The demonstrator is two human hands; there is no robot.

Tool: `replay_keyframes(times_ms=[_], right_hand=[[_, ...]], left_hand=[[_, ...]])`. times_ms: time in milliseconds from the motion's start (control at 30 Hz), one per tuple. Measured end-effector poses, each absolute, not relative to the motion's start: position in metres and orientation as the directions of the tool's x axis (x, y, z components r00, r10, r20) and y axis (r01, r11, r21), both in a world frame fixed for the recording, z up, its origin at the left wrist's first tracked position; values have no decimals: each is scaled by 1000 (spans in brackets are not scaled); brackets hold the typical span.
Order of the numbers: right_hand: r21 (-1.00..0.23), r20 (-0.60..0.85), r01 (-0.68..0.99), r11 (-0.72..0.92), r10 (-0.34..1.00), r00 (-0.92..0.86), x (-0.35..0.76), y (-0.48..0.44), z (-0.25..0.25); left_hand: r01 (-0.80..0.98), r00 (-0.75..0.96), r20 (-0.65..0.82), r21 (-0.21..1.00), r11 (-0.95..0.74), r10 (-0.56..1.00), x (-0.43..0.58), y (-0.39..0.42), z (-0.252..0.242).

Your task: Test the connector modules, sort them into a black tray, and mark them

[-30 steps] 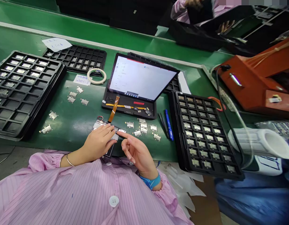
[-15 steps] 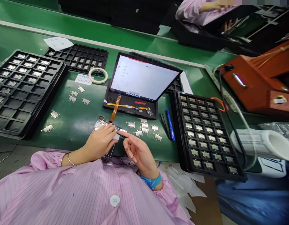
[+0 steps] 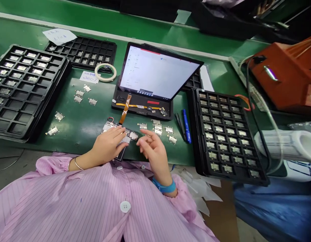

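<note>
My left hand (image 3: 108, 143) lies flat over a circuit board (image 3: 108, 126), fingers stretched out and covering much of it. An orange ribbon cable (image 3: 125, 110) runs from the board up to a lit screen (image 3: 155, 72) on a black stand. Just right of the board, my right hand (image 3: 155, 151) is raised with loosely bent fingers apart, and nothing shows in it. Its fingertips are near the small metal-cased module (image 3: 133, 135) at the board's right end, with a gap between them. Several similar loose modules (image 3: 157, 127) lie beyond the right hand.
Black trays of modules stand at left (image 3: 52, 72) and right (image 3: 194, 134). Tweezers (image 3: 180, 126) and a blue pen (image 3: 186, 126) lie beside the right tray. A tape roll (image 3: 105, 79), more loose modules (image 3: 78, 99) and an orange machine (image 3: 284, 74) are around.
My right hand has drawn back to the right, its index finger leaving the board's right end and uncovering the module there. My left hand stays on the board. The camera view has shifted slightly.
</note>
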State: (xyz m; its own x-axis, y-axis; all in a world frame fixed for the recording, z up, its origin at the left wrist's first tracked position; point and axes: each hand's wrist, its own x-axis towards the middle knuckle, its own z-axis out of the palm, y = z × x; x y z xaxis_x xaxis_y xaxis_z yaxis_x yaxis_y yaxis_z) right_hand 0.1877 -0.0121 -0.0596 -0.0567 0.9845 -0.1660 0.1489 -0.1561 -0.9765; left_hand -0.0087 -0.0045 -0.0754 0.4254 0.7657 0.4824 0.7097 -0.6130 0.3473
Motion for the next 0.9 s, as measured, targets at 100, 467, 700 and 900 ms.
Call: replay_keyframes(times_ms=[100,467,700,900], right_hand=[[-707,233,672,220,970,-72,186,-12,-65],[-610,387,658,442,891,-239,189,-22,-58],[-918,10,388,77,985,-170,197,-28,-50],[-912,-14,401,90,968,-250,204,-29,-46]], left_hand=[[707,429,492,339,-621,757,-10,-4,-77],[477,330,174,817,-323,928,1,1,-46],[455,415,39,856,-244,909,9,9,-22],[476,525,-80,853,-215,847,10,12,-20]])
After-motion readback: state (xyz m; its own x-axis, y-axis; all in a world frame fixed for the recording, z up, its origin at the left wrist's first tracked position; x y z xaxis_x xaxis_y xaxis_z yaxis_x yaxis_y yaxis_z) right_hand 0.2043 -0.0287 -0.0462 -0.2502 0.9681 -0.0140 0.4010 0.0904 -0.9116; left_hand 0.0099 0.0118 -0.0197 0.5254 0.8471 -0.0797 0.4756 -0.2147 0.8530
